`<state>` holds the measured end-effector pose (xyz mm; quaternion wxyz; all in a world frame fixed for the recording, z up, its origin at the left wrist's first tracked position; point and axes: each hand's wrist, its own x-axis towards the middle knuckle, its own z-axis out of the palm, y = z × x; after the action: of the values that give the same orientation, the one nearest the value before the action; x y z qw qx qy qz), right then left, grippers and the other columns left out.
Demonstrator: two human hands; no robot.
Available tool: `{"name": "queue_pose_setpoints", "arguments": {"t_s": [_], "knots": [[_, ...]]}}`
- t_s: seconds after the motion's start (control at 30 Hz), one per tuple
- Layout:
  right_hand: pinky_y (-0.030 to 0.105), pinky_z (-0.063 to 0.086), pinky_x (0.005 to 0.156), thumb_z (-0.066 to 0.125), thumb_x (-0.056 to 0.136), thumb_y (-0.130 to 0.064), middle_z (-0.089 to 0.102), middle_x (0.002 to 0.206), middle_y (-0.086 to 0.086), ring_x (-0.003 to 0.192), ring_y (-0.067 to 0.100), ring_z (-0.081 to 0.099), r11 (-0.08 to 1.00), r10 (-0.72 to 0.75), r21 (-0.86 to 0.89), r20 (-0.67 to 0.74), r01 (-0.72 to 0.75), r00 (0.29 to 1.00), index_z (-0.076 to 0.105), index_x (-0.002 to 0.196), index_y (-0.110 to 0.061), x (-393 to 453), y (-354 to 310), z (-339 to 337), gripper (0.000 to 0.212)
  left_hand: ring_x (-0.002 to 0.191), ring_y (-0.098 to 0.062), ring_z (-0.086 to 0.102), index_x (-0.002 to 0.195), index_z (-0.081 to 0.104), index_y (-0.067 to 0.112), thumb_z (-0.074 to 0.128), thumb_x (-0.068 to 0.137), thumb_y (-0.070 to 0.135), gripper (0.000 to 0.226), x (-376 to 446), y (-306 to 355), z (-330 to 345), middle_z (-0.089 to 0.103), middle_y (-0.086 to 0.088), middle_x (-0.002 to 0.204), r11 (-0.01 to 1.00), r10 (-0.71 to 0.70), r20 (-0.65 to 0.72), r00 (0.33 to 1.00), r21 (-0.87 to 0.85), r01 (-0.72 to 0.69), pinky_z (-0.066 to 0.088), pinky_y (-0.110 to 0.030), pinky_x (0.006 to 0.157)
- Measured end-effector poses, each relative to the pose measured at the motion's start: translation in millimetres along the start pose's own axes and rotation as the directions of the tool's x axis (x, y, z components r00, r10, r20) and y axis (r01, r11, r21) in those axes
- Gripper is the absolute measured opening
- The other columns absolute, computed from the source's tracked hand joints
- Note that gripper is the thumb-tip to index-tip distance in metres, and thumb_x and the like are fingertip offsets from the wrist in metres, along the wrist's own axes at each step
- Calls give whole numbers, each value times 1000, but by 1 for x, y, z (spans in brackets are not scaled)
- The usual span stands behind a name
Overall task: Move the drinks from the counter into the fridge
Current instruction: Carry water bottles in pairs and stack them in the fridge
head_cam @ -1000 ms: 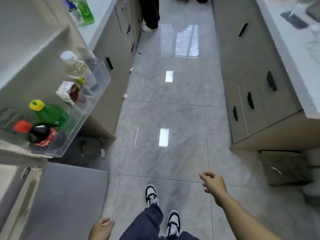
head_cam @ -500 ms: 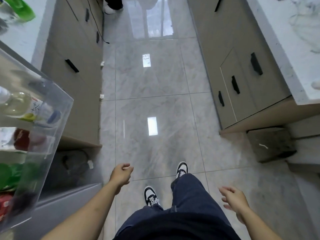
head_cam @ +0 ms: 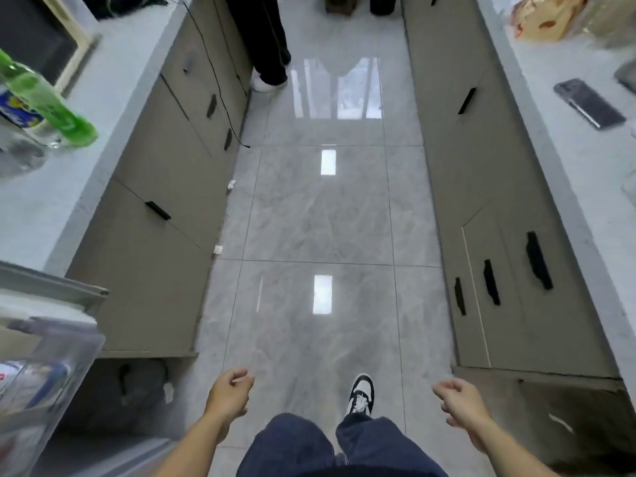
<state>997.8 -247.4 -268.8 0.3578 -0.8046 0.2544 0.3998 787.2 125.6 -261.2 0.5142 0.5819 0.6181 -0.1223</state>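
Your left hand (head_cam: 229,394) and right hand (head_cam: 459,406) hung loosely curled, holding nothing. The green bottle (head_cam: 51,105) on the tabletop (head_cam: 113,98) looked smooth, probably slippery; grasp its middle.

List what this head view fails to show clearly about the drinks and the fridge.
- Green bottle on the left counter: motion-blurred, label unreadable.
- Clear bottle beside it: cut by the left edge; how many drinks remain cannot be told.
- Fridge door bin: blurred and cropped; its contents are only smears.
- Fridge interior: out of frame.
- Both hands hold nothing: left hand, right hand.
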Motion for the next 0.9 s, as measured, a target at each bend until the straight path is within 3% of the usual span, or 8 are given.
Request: {"name": "queue_pose_setpoints", "arguments": {"t_s": [0.23, 0.37, 0.5, 0.63, 0.73, 0.9], "knots": [[32, 46, 59, 70, 89, -24, 62, 80, 6, 68, 21, 54, 967, -229, -80, 140, 242, 963, 65, 98, -12, 51, -185, 25, 16, 71, -24, 59, 115, 63, 15, 63, 93, 22, 23, 22, 30, -3, 65, -12, 98, 979, -158, -134, 978, -147, 138, 51, -27, 57], [33, 47, 61, 71, 89, -27, 61, 83, 6, 70, 21, 54, 930, -296, -144, 251, 338, 921, 66, 98, -12, 61, -272, 66, 18, 77, -27, 58, 114, 63, 14, 65, 92, 22, 24, 42, 36, -8, 65, -15, 107, 938, -268, -155, 951, -266, 221, 54, -36, 68], [32, 47, 61, 71, 88, -27, 61, 86, 4, 73, 20, 55, 891, -338, -197, 310, 408, 889, 64, 98, -15, 68, -346, 111, 17, 71, -29, 55, 108, 64, 6, 64, 93, 20, 20, 74, 53, -23, 65, -17, 93, 888, -334, -143, 932, -379, 260, 50, -36, 72], [29, 47, 59, 70, 89, -29, 61, 84, 4, 72, 21, 56, 844, -339, -294, 357, 449, 870, 64, 97, -15, 72, -407, 145, 17, 75, -28, 56, 106, 63, 7, 58, 95, 15, 14, 99, 94, -47, 66, -17, 97, 844, -361, -140, 922, -470, 259, 50, -34, 69], [32, 49, 61, 69, 90, -29, 64, 85, 6, 73, 22, 57, 786, -354, -358, 408, 504, 842, 66, 94, -15, 77, -442, 171, 15, 68, -23, 51, 103, 63, 6, 55, 97, 16, 15, 115, 131, -68, 60, -12, 83, 810, -322, -138, 937, -552, 197, 44, -28, 61], [32, 51, 62, 67, 91, -33, 66, 89, 8, 80, 25, 62, 703, -301, -496, 442, 510, 845, 64, 96, -15, 90, -486, 203, 19, 75, -21, 59, 103, 63, 11, 55, 95, 22, 15, 134, 176, -96, 65, -10, 90, 748, -323, -199, 925, -653, 121, 52, -31, 68]]}}
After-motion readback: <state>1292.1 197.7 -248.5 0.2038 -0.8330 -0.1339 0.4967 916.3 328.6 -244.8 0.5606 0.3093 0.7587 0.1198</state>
